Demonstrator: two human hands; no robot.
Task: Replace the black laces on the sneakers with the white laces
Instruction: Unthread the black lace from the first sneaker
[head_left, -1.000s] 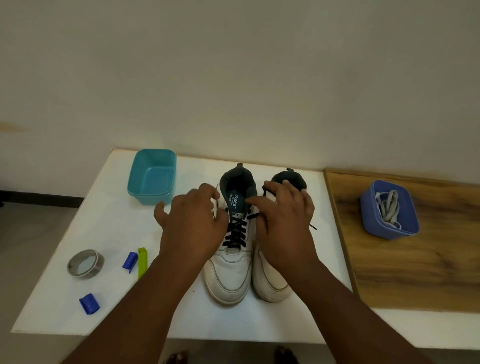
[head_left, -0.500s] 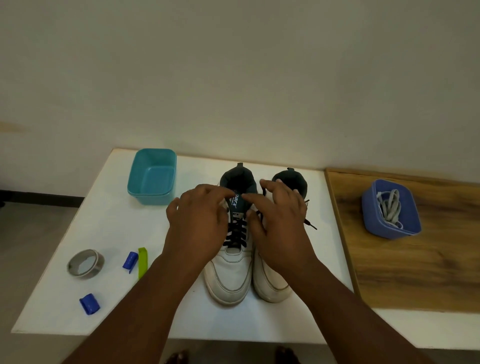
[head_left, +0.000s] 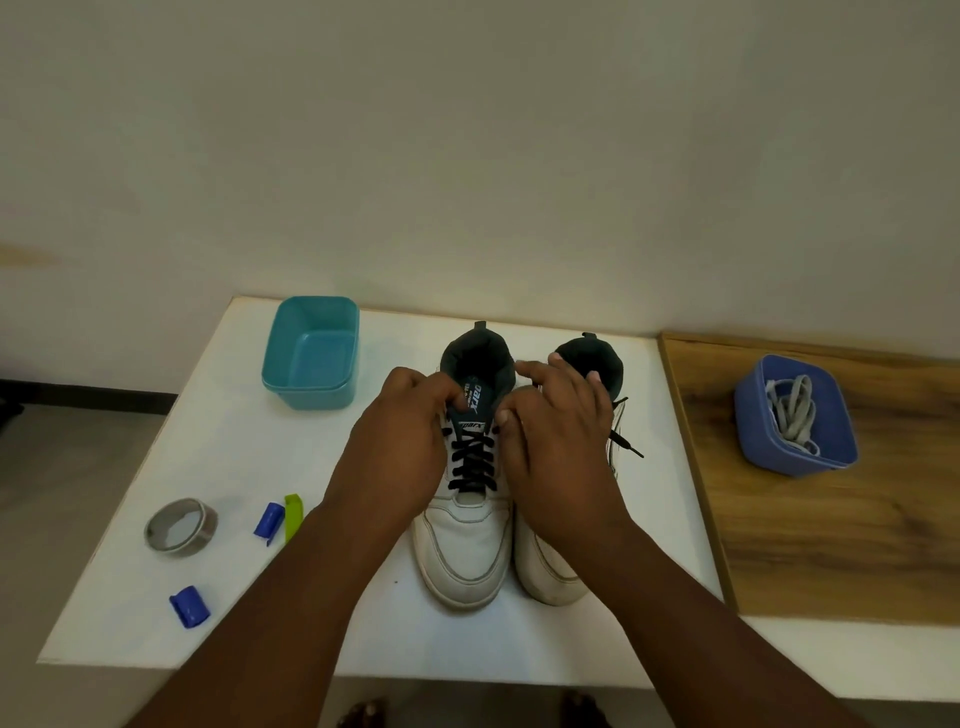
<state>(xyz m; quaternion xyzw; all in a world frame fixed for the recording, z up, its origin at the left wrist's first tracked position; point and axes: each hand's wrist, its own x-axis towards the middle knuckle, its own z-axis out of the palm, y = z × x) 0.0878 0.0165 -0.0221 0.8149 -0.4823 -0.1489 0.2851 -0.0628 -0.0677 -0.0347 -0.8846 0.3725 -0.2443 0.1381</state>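
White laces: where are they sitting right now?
In the head view, the white laces lie bundled inside the blue tub on the wooden board at the far right, right of the sneakers, out of either hand's touch.

Right sneaker (head_left: 545, 571): upper mostly hidden under right hand (head_left: 558, 447), only toe and collar show. Left hand (head_left: 395, 457) covers left sneaker's (head_left: 462, 551) 9 o'clock side and top eyelets; can't tell what its fingertips grip. Tongue label print too small. Feet at 6 o'clock cut by frame edge.
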